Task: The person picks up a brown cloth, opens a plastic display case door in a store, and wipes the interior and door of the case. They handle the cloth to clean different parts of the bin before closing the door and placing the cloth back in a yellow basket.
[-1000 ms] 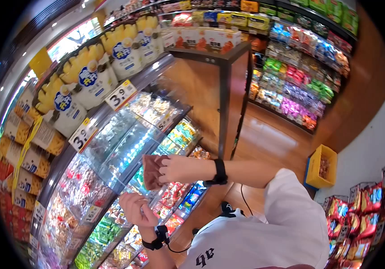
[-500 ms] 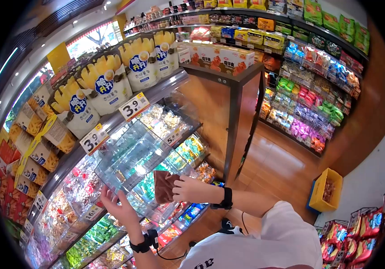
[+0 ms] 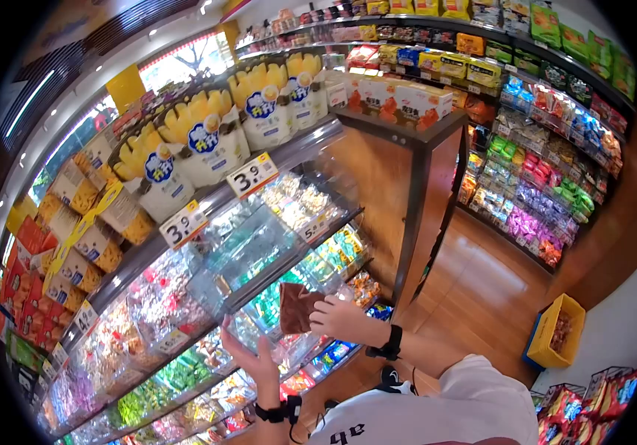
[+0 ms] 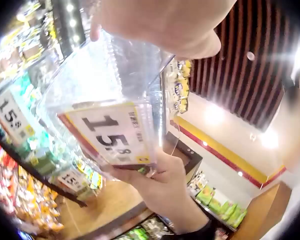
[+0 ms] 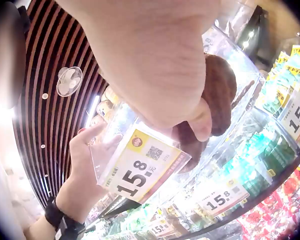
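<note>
Between my hands is a clear plastic bin [image 4: 80, 75], tilted, with a yellow-edged 15.8 price tag [image 4: 110, 132] on its front. My left hand [image 3: 253, 360] grips one side of it, thumb apart from the extended fingers; part of that hand shows through the plastic in the right wrist view. A folded brown cloth [image 3: 294, 308] is bunched in the fingers of my right hand [image 3: 340, 319]. In the right wrist view the cloth lies against the bin, behind the price tag, and my palm covers much of it.
Shelf compartments of wrapped sweets [image 3: 159, 300] lie below and beyond my hands. Tall snack bags [image 3: 203, 130] line the ledge above, over 3.9 price signs [image 3: 251, 176]. A brown wooden end panel [image 3: 437, 215] rises at the right. On the floor stands a yellow crate [image 3: 556, 330].
The head view has shifted, so the shelves appear farther right. My left fingers, curled at first, have straightened with the thumb apart. The brown cloth stays in my right hand.
</note>
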The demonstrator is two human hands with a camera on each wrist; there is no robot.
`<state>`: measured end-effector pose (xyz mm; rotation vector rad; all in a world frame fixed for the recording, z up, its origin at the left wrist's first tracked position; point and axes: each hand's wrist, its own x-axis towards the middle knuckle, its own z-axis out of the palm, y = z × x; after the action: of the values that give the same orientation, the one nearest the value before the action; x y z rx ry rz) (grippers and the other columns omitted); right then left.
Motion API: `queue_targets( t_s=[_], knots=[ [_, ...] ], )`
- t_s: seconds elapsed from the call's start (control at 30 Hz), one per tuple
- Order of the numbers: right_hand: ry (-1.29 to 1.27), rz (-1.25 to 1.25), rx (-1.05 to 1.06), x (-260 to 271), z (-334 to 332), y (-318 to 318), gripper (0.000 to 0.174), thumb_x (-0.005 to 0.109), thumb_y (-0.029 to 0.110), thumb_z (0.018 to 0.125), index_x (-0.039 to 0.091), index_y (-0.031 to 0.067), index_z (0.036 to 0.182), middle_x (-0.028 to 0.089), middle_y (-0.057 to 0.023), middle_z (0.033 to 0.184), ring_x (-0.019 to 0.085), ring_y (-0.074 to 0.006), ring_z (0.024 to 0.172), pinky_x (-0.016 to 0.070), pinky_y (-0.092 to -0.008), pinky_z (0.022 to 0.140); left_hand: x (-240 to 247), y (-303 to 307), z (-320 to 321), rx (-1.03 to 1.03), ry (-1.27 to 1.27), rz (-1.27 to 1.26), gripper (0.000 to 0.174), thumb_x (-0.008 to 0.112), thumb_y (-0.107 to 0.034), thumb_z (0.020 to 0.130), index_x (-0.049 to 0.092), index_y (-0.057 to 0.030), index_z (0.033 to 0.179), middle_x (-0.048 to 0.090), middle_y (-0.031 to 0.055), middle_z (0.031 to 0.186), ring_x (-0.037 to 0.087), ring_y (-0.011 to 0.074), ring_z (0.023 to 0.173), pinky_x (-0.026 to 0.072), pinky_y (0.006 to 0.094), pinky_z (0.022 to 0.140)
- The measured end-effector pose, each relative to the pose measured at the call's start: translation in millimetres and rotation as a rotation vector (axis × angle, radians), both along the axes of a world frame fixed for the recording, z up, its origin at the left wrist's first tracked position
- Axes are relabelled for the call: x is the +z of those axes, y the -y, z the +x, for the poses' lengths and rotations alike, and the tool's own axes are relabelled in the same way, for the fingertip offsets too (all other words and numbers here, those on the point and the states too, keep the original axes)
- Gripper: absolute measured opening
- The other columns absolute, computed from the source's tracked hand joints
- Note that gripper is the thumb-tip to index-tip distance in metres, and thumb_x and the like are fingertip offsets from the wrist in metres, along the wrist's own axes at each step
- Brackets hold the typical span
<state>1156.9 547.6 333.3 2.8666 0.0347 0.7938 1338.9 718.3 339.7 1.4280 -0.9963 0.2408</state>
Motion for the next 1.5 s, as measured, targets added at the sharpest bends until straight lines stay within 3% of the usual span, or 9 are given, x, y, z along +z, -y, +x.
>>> queue_targets(
  t_s=[0.2, 0.37, 0.5, 0.63, 0.67, 0.83, 0.93, 1.3, 1.5],
  knots=[
    [0.047, 0.119, 0.024, -13.5, 5.1, 2.5, 0.028, 0.074, 0.019, 0.069, 0.055, 0.0158, 0.089, 0.052, -0.0002, 0.088, 0.054, -0.0197, 0.095, 0.0422, -0.0327, 0.084, -20.7, -7.1, -22.4, -0.106, -0.409, 0.065, 0.088, 0.061, -0.002, 0.09, 0.016, -0.0002, 0.165, 0.026, 0.0267, 0.167, 0.036, 0.0332, 0.148, 0.0376, 0.0508, 0.118],
    [0.041, 0.175, 0.031, -11.0, 11.2, 2.4, 0.036, 0.077, 0.019, 0.067, 0.053, 0.016, 0.093, 0.051, -0.0006, 0.091, 0.054, -0.0199, 0.096, 0.041, -0.0334, 0.083, -21.6, -11.8, -1.8, -0.01, -0.261, 0.262, 0.074, 0.058, 0.002, 0.089, 0.034, 0.0055, 0.159, 0.044, 0.0277, 0.156, 0.058, 0.0225, 0.125, 0.0575, 0.0333, 0.085],
    [0.017, 0.172, 0.023, -15.2, 16.3, 0.1, 0.031, 0.073, 0.014, 0.071, 0.053, 0.0157, 0.095, 0.05, -0.0012, 0.092, 0.053, -0.0205, 0.097, 0.0406, -0.0346, 0.083, 34.1, -24.7, 15.1, 0.22, -0.098, 0.68, 0.07, 0.061, -0.001, 0.087, 0.039, 0.0078, 0.154, 0.058, 0.0229, 0.143, 0.066, 0.0179, 0.109, 0.0544, 0.0316, 0.074],
    [0.027, 0.187, 0.017, -18.3, 17.9, 3.3, 0.024, 0.068, 0.015, 0.076, 0.053, 0.0155, 0.095, 0.05, -0.0019, 0.093, 0.054, -0.0208, 0.098, 0.041, -0.0365, 0.083, 58.8, -9.5, 17.9, 0.339, 0.468, 0.031, 0.065, 0.064, -0.013, 0.091, 0.041, 0.0013, 0.15, 0.049, 0.0213, 0.148, 0.052, 0.0327, 0.134, 0.0445, 0.0447, 0.11],
    [0.022, 0.186, 0.01, -21.6, 18.5, 5.2, 0.022, 0.068, 0.016, 0.077, 0.054, 0.0156, 0.094, 0.051, -0.0018, 0.093, 0.054, -0.0211, 0.098, 0.0412, -0.0369, 0.083, 37.4, -2.8, 39.8, 0.115, 0.428, -0.209, 0.06, 0.064, -0.019, 0.092, 0.042, -0.0066, 0.147, 0.045, 0.0207, 0.15, 0.04, 0.0419, 0.142, 0.0277, 0.0558, 0.122],
    [0.053, 0.395, 0.041, -17.5, 25.8, 1.7, 0.012, 0.064, 0.015, 0.079, 0.067, 0.0149, 0.09, 0.058, -0.0046, 0.086, 0.059, -0.0277, 0.089, 0.0451, -0.0443, 0.083, 72.6, -5.5, 61.9, -0.165, 0.808, 0.038, 0.027, 0.079, -0.026, 0.078, 0.065, -0.0021, 0.079, 0.068, 0.0114, 0.091, 0.069, 0.0382, 0.104, 0.0501, 0.0595, 0.1],
    [0.137, 0.429, 0.1, 11.8, 24.9, -4.5, 0.013, 0.066, 0.006, 0.077, 0.066, 0.0109, 0.09, 0.06, -0.0054, 0.087, 0.06, -0.0283, 0.093, 0.0452, -0.043, 0.084, 79.1, 11.2, 76.3, -0.325, 0.928, -0.057, 0.032, 0.079, -0.02, 0.057, 0.05, -0.0053, 0.06, 0.05, 0.0082, 0.067, 0.054, 0.0299, 0.065, 0.0519, 0.0471, 0.074],
    [-0.295, 0.666, 0.038, 29.7, 7.5, 10.0, 0.047, 0.081, 0.036, 0.084, 0.07, 0.0073, 0.119, 0.057, -0.0158, 0.14, 0.053, -0.0407, 0.127, 0.0419, -0.0501, 0.106, 76.0, 20.0, 71.4, -0.3, 0.894, -0.134, 0.025, 0.063, -0.017, 0.051, 0.042, -0.0048, 0.057, 0.036, 0.0072, 0.063, 0.041, 0.0296, 0.057, 0.0379, 0.0422, 0.062],
    [-0.207, 0.486, -0.19, 21.8, 42.3, -11.9, 0.044, 0.08, 0.019, 0.081, 0.061, 0.0061, 0.119, 0.057, -0.018, 0.119, 0.061, -0.0388, 0.106, 0.0555, -0.0487, 0.083, 77.1, 21.9, 68.7, -0.28, 0.935, -0.123, 0.026, 0.06, -0.021, 0.047, 0.042, -0.0051, 0.056, 0.037, 0.0076, 0.063, 0.041, 0.029, 0.057, 0.0376, 0.042, 0.062]
  ],
)
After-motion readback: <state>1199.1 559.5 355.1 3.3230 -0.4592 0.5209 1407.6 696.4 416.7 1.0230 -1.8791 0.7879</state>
